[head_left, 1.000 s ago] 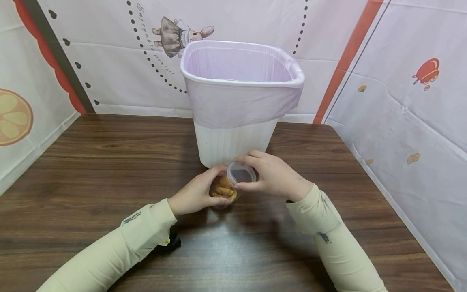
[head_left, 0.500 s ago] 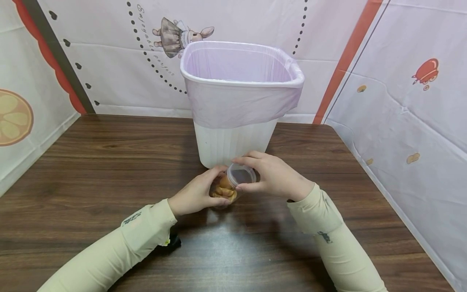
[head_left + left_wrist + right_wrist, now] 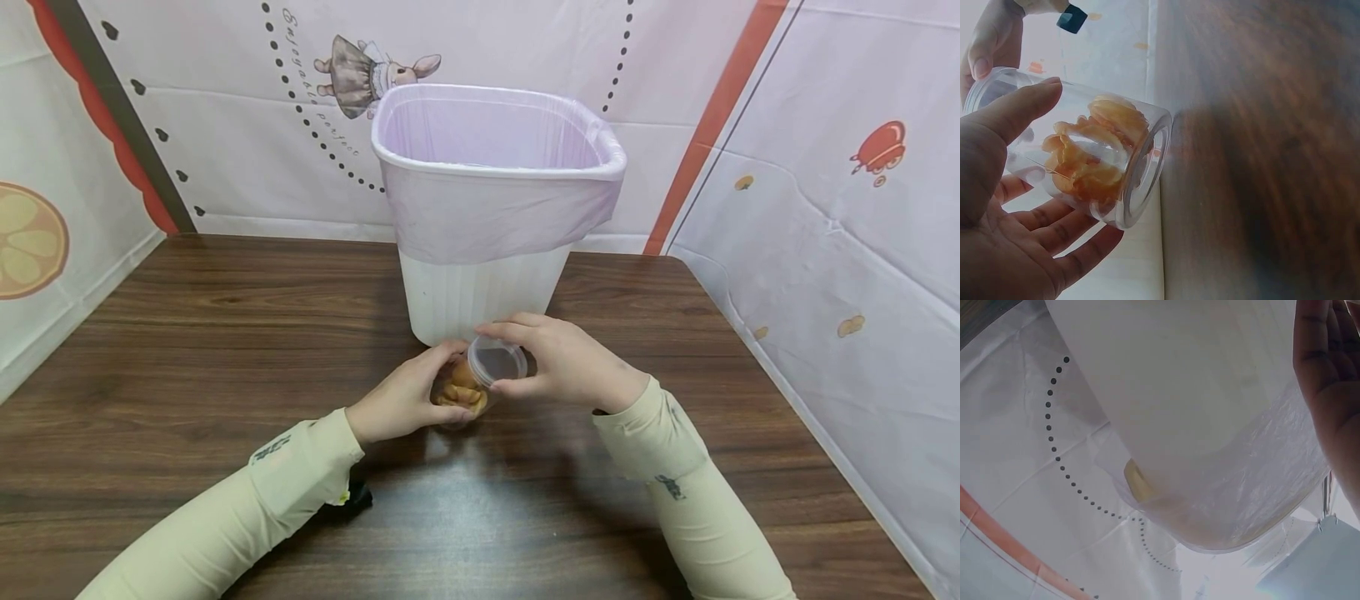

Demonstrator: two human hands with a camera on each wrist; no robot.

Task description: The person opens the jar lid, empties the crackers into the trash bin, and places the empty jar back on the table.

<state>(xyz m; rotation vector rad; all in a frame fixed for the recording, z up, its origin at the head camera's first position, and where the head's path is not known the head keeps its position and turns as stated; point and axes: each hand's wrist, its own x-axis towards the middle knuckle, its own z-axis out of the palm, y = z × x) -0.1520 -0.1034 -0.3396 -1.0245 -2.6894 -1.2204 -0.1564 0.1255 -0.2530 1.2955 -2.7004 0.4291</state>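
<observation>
The clear plastic jar (image 3: 1074, 112) is near the middle of the table (image 3: 187, 350), just in front of the bin, its round top (image 3: 497, 360) leaning towards the right hand; whether its base touches the wood is hard to tell. Wavy orange-yellow pieces (image 3: 1085, 178) lie bunched towards the base, as that end sits lower.

The left hand (image 3: 405, 396) grasps the jar's side, thumb on one face and fingers round the other, probably to steady it. The right hand (image 3: 566, 358) grips the round top between thumb and fingers, a hold that seems suited to turning or lifting; whether a separate lid is there cannot be made out.

Behind stands a white plastic bin (image 3: 480, 296), upright, with a pale lilac liner (image 3: 498, 212) folded over the rim, presumably so that it will not slip inside. Cream sleeves (image 3: 225, 500) cover both forearms, and a small black object (image 3: 360, 498) shows beside the left cuff. A backdrop cloth (image 3: 225, 50) printed with a rabbit hangs beyond the table.
</observation>
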